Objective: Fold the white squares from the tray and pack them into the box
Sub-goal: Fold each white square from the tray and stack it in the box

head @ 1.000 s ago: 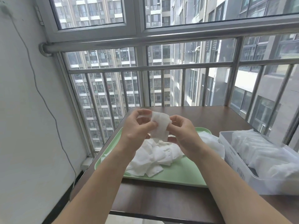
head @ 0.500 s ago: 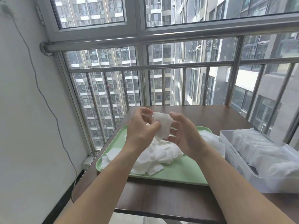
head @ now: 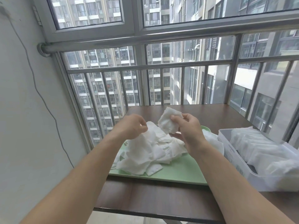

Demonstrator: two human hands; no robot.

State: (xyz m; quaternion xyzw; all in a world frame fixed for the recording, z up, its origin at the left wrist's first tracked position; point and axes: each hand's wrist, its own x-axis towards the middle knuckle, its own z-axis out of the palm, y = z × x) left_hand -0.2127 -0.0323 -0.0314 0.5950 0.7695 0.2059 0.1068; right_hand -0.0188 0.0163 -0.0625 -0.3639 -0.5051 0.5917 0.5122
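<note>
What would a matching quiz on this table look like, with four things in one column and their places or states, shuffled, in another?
Column one:
1. raised white square
2. tray
3. box
4. left hand

Column two:
a. clear, on the right of the table, holding packed squares
b. pinched in the right hand
c. pale green, under the loose pile
d. pinches the top of the loose pile

Pairs: 1-b, 2-c, 3-a, 4-d.

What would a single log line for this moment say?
right hand: holds folded square above tray | left hand: pinches top of pile | box: part-filled, right of tray
</note>
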